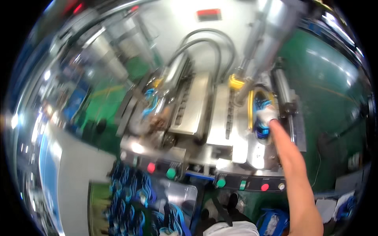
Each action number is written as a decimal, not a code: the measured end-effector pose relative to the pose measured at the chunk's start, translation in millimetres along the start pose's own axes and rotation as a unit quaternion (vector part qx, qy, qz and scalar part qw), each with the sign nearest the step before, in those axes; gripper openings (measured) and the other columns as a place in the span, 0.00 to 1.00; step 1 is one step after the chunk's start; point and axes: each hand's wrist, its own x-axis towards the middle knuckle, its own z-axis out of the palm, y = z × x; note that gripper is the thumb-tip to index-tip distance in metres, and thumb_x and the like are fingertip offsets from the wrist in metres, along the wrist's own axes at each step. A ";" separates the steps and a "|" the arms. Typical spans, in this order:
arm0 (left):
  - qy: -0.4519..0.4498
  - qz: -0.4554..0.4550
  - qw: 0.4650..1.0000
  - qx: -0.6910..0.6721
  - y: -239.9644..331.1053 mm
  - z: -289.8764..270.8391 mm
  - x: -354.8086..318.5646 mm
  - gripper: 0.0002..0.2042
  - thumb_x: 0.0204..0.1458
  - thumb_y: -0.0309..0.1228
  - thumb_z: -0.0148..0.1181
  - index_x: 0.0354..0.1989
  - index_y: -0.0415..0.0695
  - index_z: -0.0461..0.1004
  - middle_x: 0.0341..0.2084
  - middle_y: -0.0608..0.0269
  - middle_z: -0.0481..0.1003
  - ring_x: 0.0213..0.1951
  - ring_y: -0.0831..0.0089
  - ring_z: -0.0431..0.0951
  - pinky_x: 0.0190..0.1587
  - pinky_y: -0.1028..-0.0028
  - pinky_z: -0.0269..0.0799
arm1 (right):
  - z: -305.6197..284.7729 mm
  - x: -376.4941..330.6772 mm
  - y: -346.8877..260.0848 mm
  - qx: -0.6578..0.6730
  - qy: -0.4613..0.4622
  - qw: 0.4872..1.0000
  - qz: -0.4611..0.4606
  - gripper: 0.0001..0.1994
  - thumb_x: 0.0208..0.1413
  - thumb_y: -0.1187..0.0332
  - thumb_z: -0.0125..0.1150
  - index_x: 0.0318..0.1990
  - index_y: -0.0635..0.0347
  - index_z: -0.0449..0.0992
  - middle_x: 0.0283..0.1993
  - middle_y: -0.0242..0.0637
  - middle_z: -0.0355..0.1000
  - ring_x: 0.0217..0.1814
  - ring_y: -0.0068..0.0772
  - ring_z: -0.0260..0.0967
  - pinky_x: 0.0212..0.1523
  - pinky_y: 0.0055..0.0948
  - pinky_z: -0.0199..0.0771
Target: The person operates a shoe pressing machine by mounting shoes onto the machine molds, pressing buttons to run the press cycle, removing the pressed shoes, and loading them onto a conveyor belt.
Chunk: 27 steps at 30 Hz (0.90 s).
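Note:
My right arm reaches forward to the right station of a metal machine. My right hand (pixel 267 115), in a white glove, is closed on a dark and light blue shoe upper (pixel 261 129) that lies inside a yellow-edged ring (pixel 251 111). The fingertips are blurred against the blue material. My left hand is not in view. At the machine's left station, light blue strips (pixel 149 103) show beside smeared metal parts.
A panel with green (pixel 221 183) and red buttons (pixel 265 187) runs along the machine's front edge. Several blue and black shoe uppers (pixel 126 185) hang or lie at the lower left, near a grey tray (pixel 189 193). A blue bundle (pixel 272 221) sits at the lower right.

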 end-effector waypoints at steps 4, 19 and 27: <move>0.157 0.053 0.984 0.064 -86.7 20.6 17.5 0.51 0.45 0.52 0.70 0.69 0.26 0.54 0.64 0.31 0.66 0.68 0.45 0.66 0.70 0.61 0.60 | -2.2 -58.2 -53.4 0.238 -0.246 0.939 -0.021 0.21 0.50 0.55 0.74 0.41 0.65 0.83 0.35 0.37 0.78 0.33 0.33 0.75 0.33 0.36 0.74; 0.235 0.250 0.902 -0.264 -139.1 -25.6 2.3 0.40 0.47 0.29 0.75 0.67 0.30 0.59 0.59 0.42 0.67 0.62 0.50 0.70 0.67 0.60 0.66 | 78.1 -445.9 -95.0 -0.113 -0.149 0.855 -0.484 0.55 0.45 0.60 0.72 0.77 0.72 0.46 0.81 0.65 0.38 0.83 0.65 0.35 0.81 0.52 0.35; 0.234 0.175 0.951 -0.097 -194.3 27.5 134.2 0.36 0.46 0.39 0.72 0.63 0.46 0.61 0.39 0.55 0.79 0.38 0.51 0.82 0.47 0.56 0.76 | 206.8 -722.8 -144.7 0.164 -0.384 0.850 -0.321 0.35 0.49 0.60 0.72 0.63 0.62 0.66 0.52 0.49 0.78 0.54 0.52 0.77 0.56 0.45 0.76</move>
